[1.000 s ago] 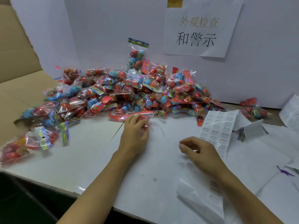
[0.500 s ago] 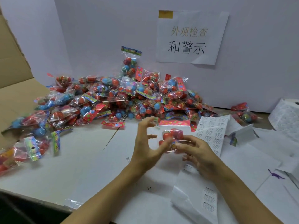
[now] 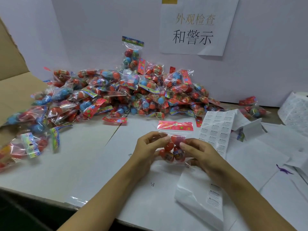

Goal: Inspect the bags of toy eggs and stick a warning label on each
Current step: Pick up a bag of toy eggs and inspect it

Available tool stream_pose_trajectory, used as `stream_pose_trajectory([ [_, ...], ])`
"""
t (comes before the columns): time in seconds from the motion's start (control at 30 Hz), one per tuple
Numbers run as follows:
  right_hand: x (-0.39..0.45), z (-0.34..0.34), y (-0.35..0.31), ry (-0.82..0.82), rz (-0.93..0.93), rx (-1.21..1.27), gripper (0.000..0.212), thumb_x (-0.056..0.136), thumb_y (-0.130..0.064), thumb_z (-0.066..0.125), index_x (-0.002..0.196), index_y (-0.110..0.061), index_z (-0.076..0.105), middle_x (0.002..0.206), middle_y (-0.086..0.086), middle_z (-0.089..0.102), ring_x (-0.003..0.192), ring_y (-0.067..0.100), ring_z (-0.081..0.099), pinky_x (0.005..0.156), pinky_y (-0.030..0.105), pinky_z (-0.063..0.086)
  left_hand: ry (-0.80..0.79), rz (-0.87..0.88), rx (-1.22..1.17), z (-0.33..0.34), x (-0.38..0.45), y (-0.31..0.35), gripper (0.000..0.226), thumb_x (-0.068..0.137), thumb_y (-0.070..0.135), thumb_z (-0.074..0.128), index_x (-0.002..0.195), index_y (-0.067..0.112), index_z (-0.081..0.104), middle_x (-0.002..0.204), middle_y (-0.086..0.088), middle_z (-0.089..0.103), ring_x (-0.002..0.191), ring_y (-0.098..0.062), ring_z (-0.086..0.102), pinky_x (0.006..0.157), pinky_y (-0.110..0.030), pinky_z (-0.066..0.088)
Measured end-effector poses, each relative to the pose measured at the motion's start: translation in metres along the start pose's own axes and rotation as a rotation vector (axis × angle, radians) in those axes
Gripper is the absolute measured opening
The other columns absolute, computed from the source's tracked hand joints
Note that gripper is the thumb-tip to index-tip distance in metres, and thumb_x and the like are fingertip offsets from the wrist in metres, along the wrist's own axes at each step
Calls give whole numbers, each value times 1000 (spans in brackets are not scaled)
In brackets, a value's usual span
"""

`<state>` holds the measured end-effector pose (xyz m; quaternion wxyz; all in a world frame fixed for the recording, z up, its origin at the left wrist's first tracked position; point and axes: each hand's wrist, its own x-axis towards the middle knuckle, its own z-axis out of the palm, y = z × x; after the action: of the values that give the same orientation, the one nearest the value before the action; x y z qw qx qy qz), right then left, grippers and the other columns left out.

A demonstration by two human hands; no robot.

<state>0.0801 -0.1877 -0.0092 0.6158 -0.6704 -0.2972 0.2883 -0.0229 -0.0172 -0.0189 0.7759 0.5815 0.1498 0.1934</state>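
A clear bag of red toy eggs (image 3: 173, 147) with a pink header card is held upright above the white table (image 3: 83, 164). My left hand (image 3: 148, 149) grips its left side. My right hand (image 3: 200, 154) pinches its right side with fingertips on the plastic. A long sheet of warning labels (image 3: 215, 130) lies just right of the bag, running under my right wrist. A big pile of egg bags (image 3: 126, 94) lies behind, against the white wall.
A cardboard box flap (image 3: 15, 90) rises at the left with bags spilling off it. Loose white backing papers (image 3: 275, 152) and a label stack (image 3: 295, 109) cover the right side. A small purple toy dinosaur (image 3: 283, 170) lies there. A paper sign (image 3: 196, 25) hangs on the wall.
My left hand took one bag from the front of the pile and lifted it. My right hand left the label sheet and joined it; both now hold the bag upright.
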Motion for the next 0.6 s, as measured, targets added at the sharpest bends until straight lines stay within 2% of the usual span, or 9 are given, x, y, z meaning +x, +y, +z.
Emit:
stream_pose_trajectory([
  [0.1, 2, 3, -2, 68, 6, -2, 51, 77, -55, 70, 106, -13, 74, 99, 7, 77, 95, 22, 75, 76, 35, 61, -2, -10, 68, 2, 0, -1, 24, 85, 19, 81, 102, 4, 73, 99, -15, 74, 99, -31, 73, 83, -44, 61],
  [0.17, 2, 4, -2, 77, 4, 19, 54, 75, -56, 70, 104, -11, 75, 98, 10, 77, 94, 23, 75, 77, 42, 63, -23, -13, 93, 3, 0, -2, 15, 87, 17, 80, 97, 8, 75, 100, -12, 75, 99, -29, 73, 81, -40, 61],
  [0.23, 2, 6, -2, 87, -2, 22, 57, 71, -56, 73, 103, -10, 75, 96, 10, 77, 92, 24, 75, 75, 44, 63, -45, -9, 100, 3, -2, -2, 2, 90, 13, 77, 91, 12, 75, 95, -9, 75, 92, -24, 73, 74, -35, 60],
  [0.27, 2, 6, -2, 92, -4, 28, 56, 69, -55, 74, 101, -10, 76, 95, 10, 77, 90, 24, 75, 73, 42, 63, -55, -4, 103, 3, -2, -2, 3, 90, 12, 76, 88, 13, 75, 91, -8, 75, 88, -22, 73, 71, -33, 59],
  [0.33, 1, 7, -2, 100, -6, 56, 50, 68, -51, 76, 96, -10, 78, 92, 12, 77, 85, 26, 76, 66, 38, 62, -73, 4, 103, 4, -2, -2, 6, 91, 10, 74, 86, 14, 74, 87, -8, 73, 82, -21, 73, 66, -31, 58],
  [0.43, 2, 7, -3, 132, 14, 95, 38, 69, -44, 78, 85, -9, 79, 85, 14, 76, 73, 30, 75, 57, 34, 59, -77, 13, 94, 5, -3, -2, 14, 93, 9, 71, 81, 17, 73, 85, -10, 71, 83, -25, 71, 67, -37, 60],
  [0.5, 2, 7, -2, 155, 29, 76, 29, 75, -40, 78, 84, -12, 80, 84, 17, 75, 71, 35, 73, 59, 36, 60, -74, 12, 91, 7, -2, -3, 18, 93, 9, 70, 79, 18, 71, 84, -8, 70, 85, -26, 69, 69, -39, 60],
  [0.6, 2, 7, -1, 170, 20, 30, 20, 86, -35, 75, 87, -16, 81, 89, 19, 74, 80, 39, 74, 64, 36, 61, -71, 13, 86, 7, -2, -4, 16, 93, 10, 71, 79, 17, 69, 86, -10, 69, 85, -27, 69, 72, -42, 58],
])
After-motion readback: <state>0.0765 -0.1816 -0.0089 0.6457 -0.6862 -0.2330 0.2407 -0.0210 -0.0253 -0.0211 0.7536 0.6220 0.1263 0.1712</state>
